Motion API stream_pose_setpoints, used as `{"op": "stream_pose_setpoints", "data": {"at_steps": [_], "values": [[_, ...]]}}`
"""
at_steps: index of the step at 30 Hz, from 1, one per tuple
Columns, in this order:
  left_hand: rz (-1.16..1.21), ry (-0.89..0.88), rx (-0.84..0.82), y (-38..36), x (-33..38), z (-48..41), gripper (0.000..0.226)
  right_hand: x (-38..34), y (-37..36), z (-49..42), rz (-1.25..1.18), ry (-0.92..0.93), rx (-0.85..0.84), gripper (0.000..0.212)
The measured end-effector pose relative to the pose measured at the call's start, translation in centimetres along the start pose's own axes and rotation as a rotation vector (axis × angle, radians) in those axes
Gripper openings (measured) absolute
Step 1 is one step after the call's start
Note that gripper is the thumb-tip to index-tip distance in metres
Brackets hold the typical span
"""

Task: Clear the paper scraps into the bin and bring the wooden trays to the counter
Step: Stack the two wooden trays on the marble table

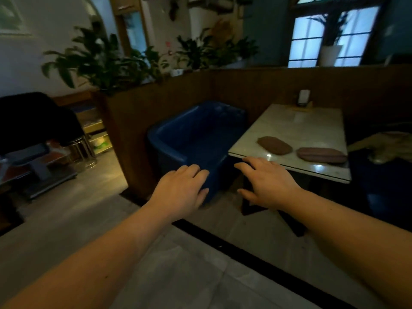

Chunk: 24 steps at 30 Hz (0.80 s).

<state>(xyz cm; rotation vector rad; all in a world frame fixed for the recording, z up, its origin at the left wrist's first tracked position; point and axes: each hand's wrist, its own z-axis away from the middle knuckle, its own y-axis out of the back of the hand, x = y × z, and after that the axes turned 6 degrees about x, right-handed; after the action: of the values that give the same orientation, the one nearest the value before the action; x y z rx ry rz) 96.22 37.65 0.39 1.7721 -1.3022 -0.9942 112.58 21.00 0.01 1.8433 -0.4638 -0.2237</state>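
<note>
Wooden trays [274, 145] [321, 155] are sitting near the counter [296, 128] edge; I am reaching, left hand [181, 188] and right hand [268, 181] empty, fingers [249, 162] spread.

I can't read any text from here. The small white sign [304, 97] standing at the far end of the desk [296, 128] is too blurred to make out, and the framed picture [12, 15] on the wall shows no legible lettering.
</note>
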Motion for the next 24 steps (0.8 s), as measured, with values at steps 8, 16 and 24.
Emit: {"op": "stream_pose_setpoints", "data": {"at_steps": [8,16,24], "values": [[0.092,-0.160,0.013,-8.7,0.6,-13.6,0.048,10.1,-4.5,-2.5,0.038,-0.208,-0.039,0.070],[0.268,-0.192,-0.021,-19.8,-2.5,-26.5,0.043,19.3,-11.0,-10.4,0.073,-0.445,-0.146,0.070],[0.300,-0.354,-0.072,-28.1,-3.6,-38.2,0.045,27.0,-15.2,-15.3,0.057,-0.622,-0.177,0.073]]}}
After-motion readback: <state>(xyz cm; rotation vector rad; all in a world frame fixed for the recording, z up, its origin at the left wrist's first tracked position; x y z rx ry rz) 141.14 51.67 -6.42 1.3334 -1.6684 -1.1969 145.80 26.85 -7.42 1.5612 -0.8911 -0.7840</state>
